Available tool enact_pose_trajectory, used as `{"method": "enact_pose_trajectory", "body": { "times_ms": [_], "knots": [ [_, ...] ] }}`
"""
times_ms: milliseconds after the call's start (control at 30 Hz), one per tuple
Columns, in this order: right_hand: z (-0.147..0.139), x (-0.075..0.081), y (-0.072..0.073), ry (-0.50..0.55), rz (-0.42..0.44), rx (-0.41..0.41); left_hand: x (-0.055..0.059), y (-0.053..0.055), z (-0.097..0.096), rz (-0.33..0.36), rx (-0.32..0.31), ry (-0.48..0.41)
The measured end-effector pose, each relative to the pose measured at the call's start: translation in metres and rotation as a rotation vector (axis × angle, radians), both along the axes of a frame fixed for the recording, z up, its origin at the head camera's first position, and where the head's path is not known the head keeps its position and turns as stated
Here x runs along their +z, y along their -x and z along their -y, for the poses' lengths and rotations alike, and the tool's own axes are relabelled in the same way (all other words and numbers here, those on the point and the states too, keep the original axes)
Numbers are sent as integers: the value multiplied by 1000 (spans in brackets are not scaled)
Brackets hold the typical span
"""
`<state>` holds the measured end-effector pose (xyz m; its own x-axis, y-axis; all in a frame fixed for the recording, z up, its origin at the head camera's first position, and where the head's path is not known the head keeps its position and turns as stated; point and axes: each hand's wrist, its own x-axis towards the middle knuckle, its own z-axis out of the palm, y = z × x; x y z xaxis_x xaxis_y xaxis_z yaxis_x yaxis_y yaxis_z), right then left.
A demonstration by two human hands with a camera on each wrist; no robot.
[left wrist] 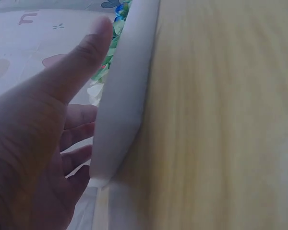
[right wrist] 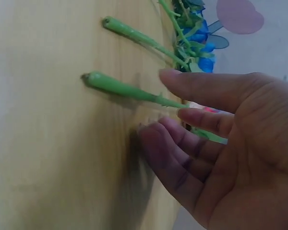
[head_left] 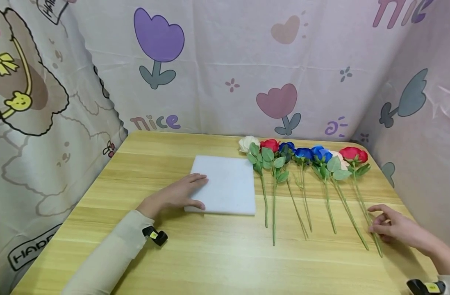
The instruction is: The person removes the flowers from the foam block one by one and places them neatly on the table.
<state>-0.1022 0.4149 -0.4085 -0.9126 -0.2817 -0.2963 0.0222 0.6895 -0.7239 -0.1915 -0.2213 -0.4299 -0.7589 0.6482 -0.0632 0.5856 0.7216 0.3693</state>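
My left hand [head_left: 182,191] lies at the left edge of a white foam board [head_left: 228,186], with its fingers on the top and its thumb near the front corner. In the left wrist view the thumb [left wrist: 89,52] stands apart from the fingers beside the board's edge [left wrist: 122,96]. At the right, my right hand [head_left: 394,227] is beside the lower stem of a red artificial rose [head_left: 353,154]. The right wrist view has that green stem [right wrist: 120,87] passing near the thumb and fingertips, with the fingers loosely bent and no pinch visible.
Several more artificial roses lie in a row between the board and the red rose, including a white rose [head_left: 248,143], another red rose [head_left: 270,145] and a blue rose [head_left: 322,154]. They lie on a wooden table [head_left: 225,262]. Printed cloth [head_left: 217,49] hangs behind and at the sides.
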Motion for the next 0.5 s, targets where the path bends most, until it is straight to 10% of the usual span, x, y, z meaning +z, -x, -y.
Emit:
{"method": "enact_pose_trajectory", "body": {
  "times_ms": [500],
  "knots": [
    [44,25,21,-236,-443,35,22,14,7,-29,49,-11]
  ]
}}
